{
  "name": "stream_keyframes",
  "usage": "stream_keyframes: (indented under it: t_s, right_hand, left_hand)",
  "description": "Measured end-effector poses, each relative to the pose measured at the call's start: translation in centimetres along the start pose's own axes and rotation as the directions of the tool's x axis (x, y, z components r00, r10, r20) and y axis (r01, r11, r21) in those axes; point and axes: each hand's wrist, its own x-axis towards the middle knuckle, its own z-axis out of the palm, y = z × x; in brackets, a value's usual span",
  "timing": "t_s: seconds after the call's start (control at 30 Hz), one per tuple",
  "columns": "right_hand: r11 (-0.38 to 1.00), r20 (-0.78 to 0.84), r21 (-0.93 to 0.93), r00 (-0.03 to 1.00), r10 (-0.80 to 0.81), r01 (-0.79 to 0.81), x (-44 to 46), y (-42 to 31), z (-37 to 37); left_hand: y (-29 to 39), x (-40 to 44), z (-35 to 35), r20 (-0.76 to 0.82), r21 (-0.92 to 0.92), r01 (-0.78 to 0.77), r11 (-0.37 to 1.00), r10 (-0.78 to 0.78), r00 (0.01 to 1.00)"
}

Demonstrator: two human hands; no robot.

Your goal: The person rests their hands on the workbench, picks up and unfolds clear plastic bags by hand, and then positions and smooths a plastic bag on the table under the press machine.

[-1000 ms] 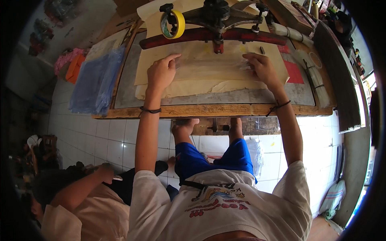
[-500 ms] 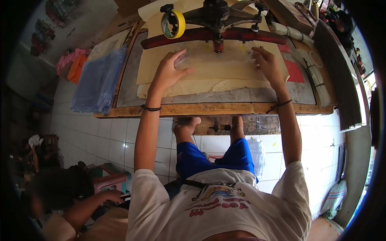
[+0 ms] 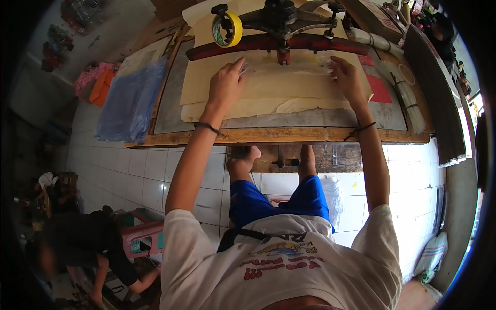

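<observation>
My left hand is over the left part of the brown paper, its thumb and fingertips pinched on the edge of a clear plastic sheet. At the sheet's right end, my right hand has curled fingers closed on the other edge. The sheet is see-through and blurred, so its outline is hard to make out. Just beyond both hands lies the long red bar of a machine with a dark metal frame. A roll of yellow tape hangs on the frame's left knob.
A stack of bluish plastic sheets lies at the table's left. Red pieces and tied plastic bundles are at the right. The wooden table edge runs before me. Another person crouches at lower left, near a stool.
My left hand has turned inward and moved slightly right, its fingers closing from a spread pose. The right hand has shifted slightly. The person at lower left has leaned away.
</observation>
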Motion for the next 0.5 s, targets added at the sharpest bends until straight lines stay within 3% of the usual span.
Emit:
stream_keyframes:
  t_s: [0.2, 0.4, 0.5]
  right_hand:
    - [0.998, -0.026, -0.068, 1.0, 0.001, -0.002, 0.4, 0.7, 0.1]
    - [0.984, -0.041, -0.163, 0.996, -0.074, 0.066, 0.2, 0.6, 0.0]
    - [0.977, -0.045, -0.207, 0.998, -0.055, 0.044, 0.5, 0.8, -0.2]
  left_hand:
    - [0.4, 0.7, 0.4, -0.048, 0.093, -0.048, 0.994, 0.053, 0.997]
    - [0.7, 1.8, 1.0, 0.044, 0.218, -0.025, 0.976, 0.016, 0.999]
    - [0.5, 2.6, 2.2, -0.039, 0.331, -0.119, 0.936, 0.139, 0.989]
